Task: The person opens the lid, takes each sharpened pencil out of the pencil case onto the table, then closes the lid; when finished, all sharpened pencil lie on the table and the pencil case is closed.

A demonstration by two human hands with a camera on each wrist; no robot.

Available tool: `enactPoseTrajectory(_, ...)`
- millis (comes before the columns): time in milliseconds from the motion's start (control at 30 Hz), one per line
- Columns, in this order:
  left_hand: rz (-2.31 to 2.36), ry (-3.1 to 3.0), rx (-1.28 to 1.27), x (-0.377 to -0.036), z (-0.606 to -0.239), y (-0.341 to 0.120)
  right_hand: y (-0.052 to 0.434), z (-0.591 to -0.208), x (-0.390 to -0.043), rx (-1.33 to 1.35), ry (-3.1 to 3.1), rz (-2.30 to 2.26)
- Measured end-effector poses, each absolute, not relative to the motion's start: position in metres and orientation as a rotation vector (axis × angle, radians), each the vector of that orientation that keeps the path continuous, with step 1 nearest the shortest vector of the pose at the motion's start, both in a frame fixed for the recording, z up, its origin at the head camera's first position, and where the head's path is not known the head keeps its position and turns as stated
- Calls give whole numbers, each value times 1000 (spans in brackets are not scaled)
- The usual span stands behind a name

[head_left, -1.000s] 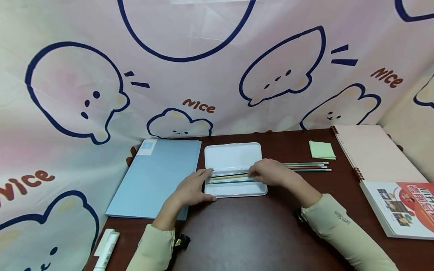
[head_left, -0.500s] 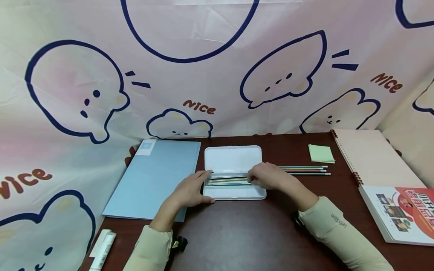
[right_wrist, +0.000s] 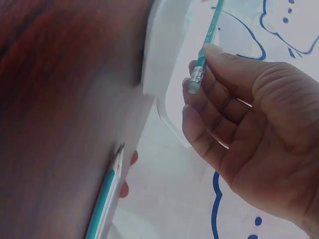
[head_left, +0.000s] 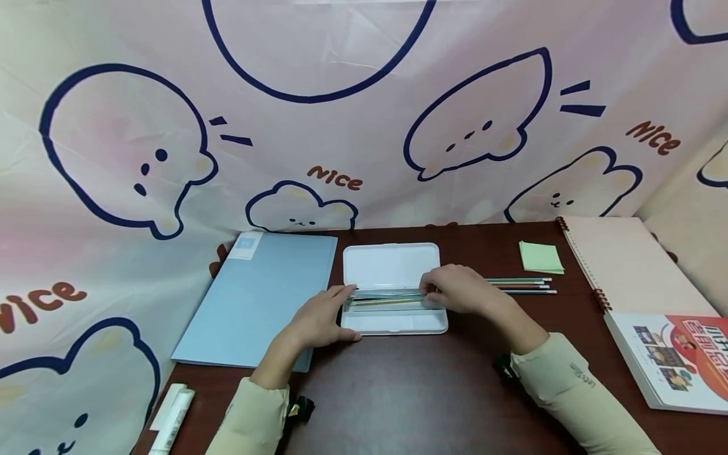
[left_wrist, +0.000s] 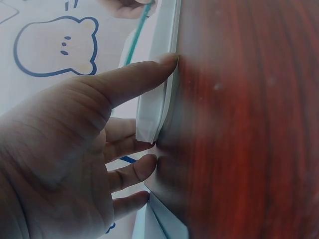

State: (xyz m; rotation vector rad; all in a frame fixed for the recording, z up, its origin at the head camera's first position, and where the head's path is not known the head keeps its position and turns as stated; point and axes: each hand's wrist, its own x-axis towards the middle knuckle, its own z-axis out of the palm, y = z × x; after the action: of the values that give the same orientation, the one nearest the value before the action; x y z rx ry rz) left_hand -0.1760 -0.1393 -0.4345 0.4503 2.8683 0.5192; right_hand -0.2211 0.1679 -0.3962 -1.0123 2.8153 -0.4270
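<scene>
An open white pencil case lies on the table, its lid tipped back. My left hand holds the case's left end, thumb against the near side and fingers around the far side and end. At the case's right part, my right hand pinches a green pencil close to its eraser end, between thumb and fingers. That pencil slants above the tray in both wrist views. A yellowish pencil lies in the case. Several more pencils lie on the table behind my right wrist, partly hidden by it.
Left of the case lies a blue folder; a white stick-shaped item is nearer the front. To the right are green sticky notes, a spiral notebook and a thick book. A patterned cloth hangs behind.
The green pencil has come up from the near side of the tray and moved back towards the hinge, with my right hand shifting slightly up and right. My left hand stays on the case.
</scene>
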Motion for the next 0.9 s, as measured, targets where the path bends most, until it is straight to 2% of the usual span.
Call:
enactPoseTrajectory(467,497,2853,451,-177,-430,-138,211,-388,-223,-903,2925,-448)
enactPoseTrajectory(900,523,2854,452,-176,-431,-139,294,-395,-219,-713,2991,-403)
